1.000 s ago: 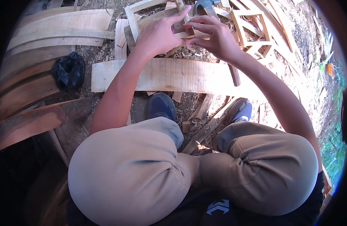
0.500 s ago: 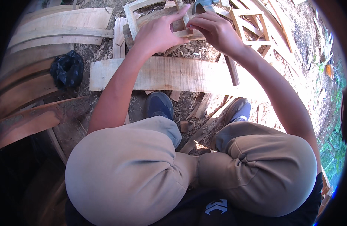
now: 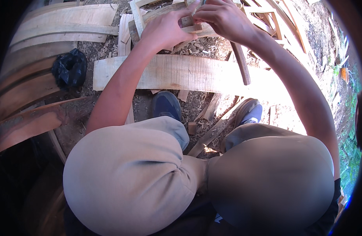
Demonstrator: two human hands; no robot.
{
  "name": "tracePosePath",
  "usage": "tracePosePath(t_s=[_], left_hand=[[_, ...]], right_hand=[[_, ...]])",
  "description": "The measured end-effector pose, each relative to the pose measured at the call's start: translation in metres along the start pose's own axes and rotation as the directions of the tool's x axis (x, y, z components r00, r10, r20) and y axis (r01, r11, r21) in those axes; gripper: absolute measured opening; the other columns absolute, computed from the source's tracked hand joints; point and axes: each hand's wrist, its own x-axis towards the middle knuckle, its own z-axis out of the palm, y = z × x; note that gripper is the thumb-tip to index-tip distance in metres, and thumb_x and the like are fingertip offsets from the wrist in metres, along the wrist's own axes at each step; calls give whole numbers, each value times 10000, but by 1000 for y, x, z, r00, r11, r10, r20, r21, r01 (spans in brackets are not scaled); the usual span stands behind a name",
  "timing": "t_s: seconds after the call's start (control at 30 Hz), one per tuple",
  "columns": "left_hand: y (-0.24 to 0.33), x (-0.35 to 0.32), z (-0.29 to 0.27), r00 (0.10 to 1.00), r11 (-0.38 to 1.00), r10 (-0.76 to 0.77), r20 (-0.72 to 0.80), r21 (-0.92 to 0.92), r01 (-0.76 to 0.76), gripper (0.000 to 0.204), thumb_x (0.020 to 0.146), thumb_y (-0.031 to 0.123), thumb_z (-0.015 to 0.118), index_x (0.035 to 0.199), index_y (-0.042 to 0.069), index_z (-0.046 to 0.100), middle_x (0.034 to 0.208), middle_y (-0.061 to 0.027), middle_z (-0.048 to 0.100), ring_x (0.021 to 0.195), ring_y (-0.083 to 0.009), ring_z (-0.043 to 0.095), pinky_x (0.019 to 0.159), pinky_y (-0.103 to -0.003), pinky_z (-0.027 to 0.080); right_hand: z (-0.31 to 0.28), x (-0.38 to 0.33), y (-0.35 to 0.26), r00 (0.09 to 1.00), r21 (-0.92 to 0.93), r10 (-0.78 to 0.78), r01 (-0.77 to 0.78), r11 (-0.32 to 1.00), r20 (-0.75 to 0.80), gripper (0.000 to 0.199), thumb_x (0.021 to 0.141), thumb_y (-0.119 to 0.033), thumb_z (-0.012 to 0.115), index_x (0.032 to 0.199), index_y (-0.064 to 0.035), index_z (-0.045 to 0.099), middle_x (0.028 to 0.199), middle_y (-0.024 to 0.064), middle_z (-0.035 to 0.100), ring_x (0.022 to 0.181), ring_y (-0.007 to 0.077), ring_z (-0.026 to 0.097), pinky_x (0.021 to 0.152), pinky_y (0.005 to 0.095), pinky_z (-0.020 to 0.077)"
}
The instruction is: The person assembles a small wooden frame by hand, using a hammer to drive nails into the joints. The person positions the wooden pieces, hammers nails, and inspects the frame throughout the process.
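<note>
Seeing left hand (image 3: 165, 30) clasp wooden frame (image 3: 137, 20), 12 o'clock, likely steadying; right hand (image 3: 230, 20) bunched alongside, I can't tell if gripping.

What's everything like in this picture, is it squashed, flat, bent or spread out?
left hand: thumb and index finger spread, at the frame
right hand: fingers curled; pinch unclear
wooden frame: partly hidden by the hands
long plank: lying flat
wooden handle: slanting, upper end hidden
black plastic bag: crumpled
wood shavings: scattered
left shoe: on the ground
</note>
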Motion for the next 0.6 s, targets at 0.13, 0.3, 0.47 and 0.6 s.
tracePosePath(t_s=[0.13,0.3,0.47,0.6], left_hand=[[-1,2,-2,999,999,-30,41,-20,30,895,764,514,828,1538,508,379,996,-79,748,977,-268,732,927,-419,573],[12,-2,-7,999,999,-20,33,-35,21,928,779,499,828,1560,519,326,904,-50,734,840,-223,733,774,-381,584],[10,-6,-12,998,995,-10,61,-96,16,966,808,421,832,1592,491,272,721,-16,554,676,-161,579,694,-342,507],[10,-6,-12,998,997,-16,61,-74,21,972,819,402,827,1595,499,250,718,-11,552,656,-153,565,664,-342,497]], right_hand=[[-31,14,-11,987,-146,-28,51,988,159,335,820,-57,675,1116,-184,769,1044,0,747,1030,188,623,943,376,435],[-28,-3,-12,999,-203,-16,7,979,-43,280,904,-96,706,1184,-116,702,1128,49,724,998,239,674,861,402,543],[-23,-51,-29,786,-58,600,-613,788,-148,742,876,-478,784,1392,-25,503,1233,233,637,1092,343,674,877,456,578],[-17,-69,-46,627,120,777,-777,618,63,651,889,-266,787,1315,0,373,1193,302,605,1040,419,677,868,518,543]])
